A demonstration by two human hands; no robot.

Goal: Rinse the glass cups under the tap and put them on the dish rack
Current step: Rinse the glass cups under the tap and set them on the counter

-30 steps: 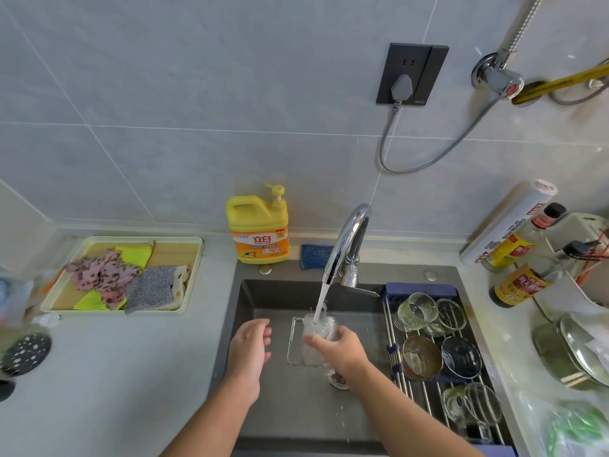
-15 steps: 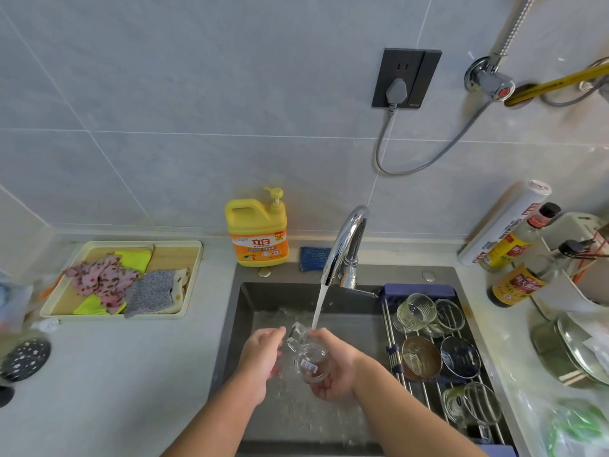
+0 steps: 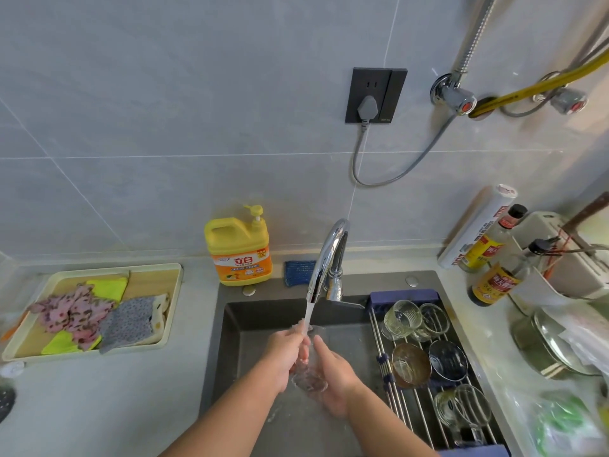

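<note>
On the table at left, a tray holds cloths. A yellow bottle stands behind the sink. Under the running tap, the left hand and right hand hold one cup between them, both grips clamped on it. The rack at right carries other cups.

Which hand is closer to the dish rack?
Right. The right hand sits between the glass cup and the dish rack, apart from it; the left hand is across the cup, farther away.
</note>
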